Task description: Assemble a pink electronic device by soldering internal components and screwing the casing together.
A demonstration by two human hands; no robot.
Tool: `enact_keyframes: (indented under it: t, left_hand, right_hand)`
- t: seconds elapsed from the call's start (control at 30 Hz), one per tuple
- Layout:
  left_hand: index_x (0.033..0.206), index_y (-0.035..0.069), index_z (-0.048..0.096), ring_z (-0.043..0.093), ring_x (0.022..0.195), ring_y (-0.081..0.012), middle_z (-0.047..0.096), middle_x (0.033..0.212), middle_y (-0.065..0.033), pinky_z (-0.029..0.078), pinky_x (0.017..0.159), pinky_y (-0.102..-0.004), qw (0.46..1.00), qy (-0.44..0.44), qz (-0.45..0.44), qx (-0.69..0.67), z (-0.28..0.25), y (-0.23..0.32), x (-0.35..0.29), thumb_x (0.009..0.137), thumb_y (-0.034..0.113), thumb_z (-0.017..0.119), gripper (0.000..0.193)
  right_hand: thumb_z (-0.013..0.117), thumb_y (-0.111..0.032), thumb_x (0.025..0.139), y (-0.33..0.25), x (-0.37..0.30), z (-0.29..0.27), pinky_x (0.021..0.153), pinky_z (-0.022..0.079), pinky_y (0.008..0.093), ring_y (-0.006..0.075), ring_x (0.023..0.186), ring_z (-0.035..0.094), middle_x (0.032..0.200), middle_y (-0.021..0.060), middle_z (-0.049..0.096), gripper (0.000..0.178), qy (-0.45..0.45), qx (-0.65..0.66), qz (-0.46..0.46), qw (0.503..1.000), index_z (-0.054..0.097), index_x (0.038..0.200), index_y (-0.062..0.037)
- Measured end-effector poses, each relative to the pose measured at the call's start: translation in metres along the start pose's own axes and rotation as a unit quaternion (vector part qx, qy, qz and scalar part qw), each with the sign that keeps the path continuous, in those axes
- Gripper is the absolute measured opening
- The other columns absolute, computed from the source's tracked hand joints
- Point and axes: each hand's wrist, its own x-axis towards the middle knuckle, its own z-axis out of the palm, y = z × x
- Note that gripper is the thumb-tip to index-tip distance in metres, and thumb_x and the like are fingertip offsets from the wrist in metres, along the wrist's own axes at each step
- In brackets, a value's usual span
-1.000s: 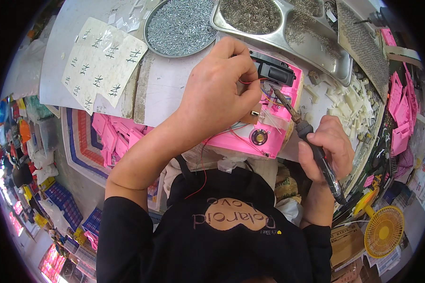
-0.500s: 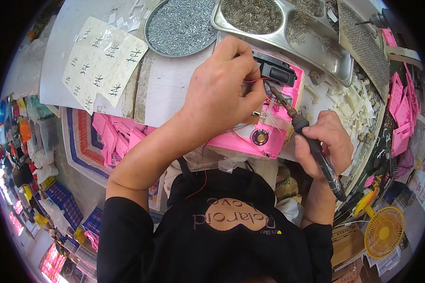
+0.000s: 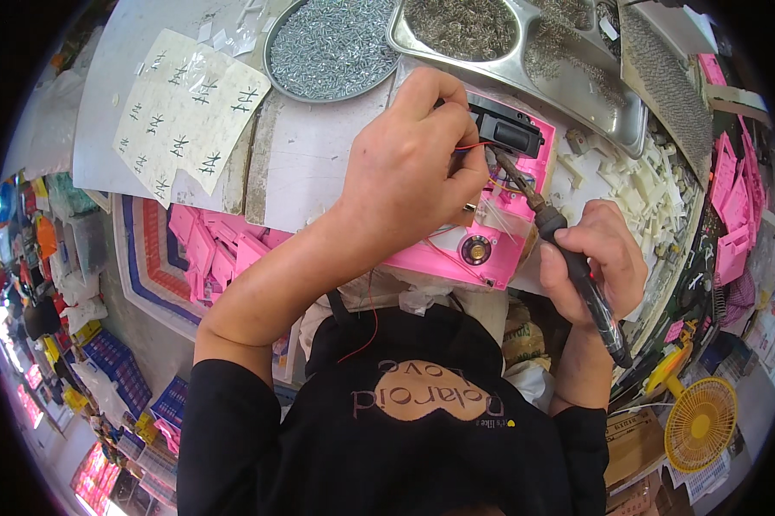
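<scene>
My left hand (image 3: pixel 413 159) is over a pink plastic housing (image 3: pixel 443 263), with thumb and fingers pinched together. A thin red wire (image 3: pixel 467 148) comes out at its fingertips. My right hand (image 3: pixel 607 262) grips a soldering iron (image 3: pixel 582 273) by its black handle. The iron's metal tip points up and left, close to the left fingertips and the wire. Inside the housing, a black rectangular part (image 3: pixel 515 136) lies at the far side and a round black part with a gold centre (image 3: pixel 475 250) at the near side. The exact contact point of the tip is too small to tell.
Beyond the hands stand a round tray of small screws (image 3: pixel 277 76) and a metal compartment tray (image 3: pixel 626 127) of small springs. White plastic pieces (image 3: pixel 650 193) lie on the right. A marked paper sheet (image 3: pixel 168 129) and a crate (image 3: pixel 159 279) of pink parts are on the left.
Both hands have shifted very slightly to the right; the soldering iron's tip stays by the left fingertips. The grips are the same.
</scene>
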Motion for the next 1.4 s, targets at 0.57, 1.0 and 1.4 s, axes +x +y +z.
enact_keyframes:
  t: [0.57, 1.0, 1.4]
  left_hand:
    - [0.08, 0.002, 0.066, 0.065, 0.084, -0.0257, 0.061, 0.104, -0.0106, 0.055, 0.071, -0.034, 1.0, -0.007, -0.006, 0.009, 0.0, 0.001, 0.0, 0.074, 0.003, 0.077, 0.013]
    - [0.08, 0.001, 0.066, 0.065, 0.082, -0.0253, 0.061, 0.102, -0.011, 0.054, 0.07, -0.0341, 1.0, -0.003, -0.004, 0.009, 0.001, 0.002, 0.0, 0.074, 0.003, 0.077, 0.013]
    - [0.081, 0.001, 0.066, 0.065, 0.084, -0.0257, 0.061, 0.102, -0.0113, 0.054, 0.071, -0.0342, 1.0, 0.0, -0.004, 0.009, 0.001, 0.002, 0.0, 0.073, 0.003, 0.077, 0.013]
  right_hand:
    - [0.082, -0.001, 0.073, -0.002, -0.007, -0.004, 0.054, 0.037, 0.0317, 0.021, 0.059, 0.05, 0.069, 0.0072, 0.055, 0.029, 0.014, 0.037, 0.072, 0.997, 0.066, 0.097, -0.0035]
    - [0.081, 0.0, 0.074, -0.01, -0.017, -0.015, 0.057, 0.039, 0.0337, 0.0226, 0.061, 0.052, 0.072, 0.0072, 0.06, 0.03, 0.019, 0.052, 0.075, 0.996, 0.065, 0.099, -0.0033]
    - [0.083, 0.0, 0.071, -0.004, -0.009, -0.003, 0.055, 0.04, 0.0351, 0.0242, 0.058, 0.052, 0.07, 0.0077, 0.059, 0.03, 0.014, 0.018, 0.038, 0.999, 0.067, 0.096, -0.0036]
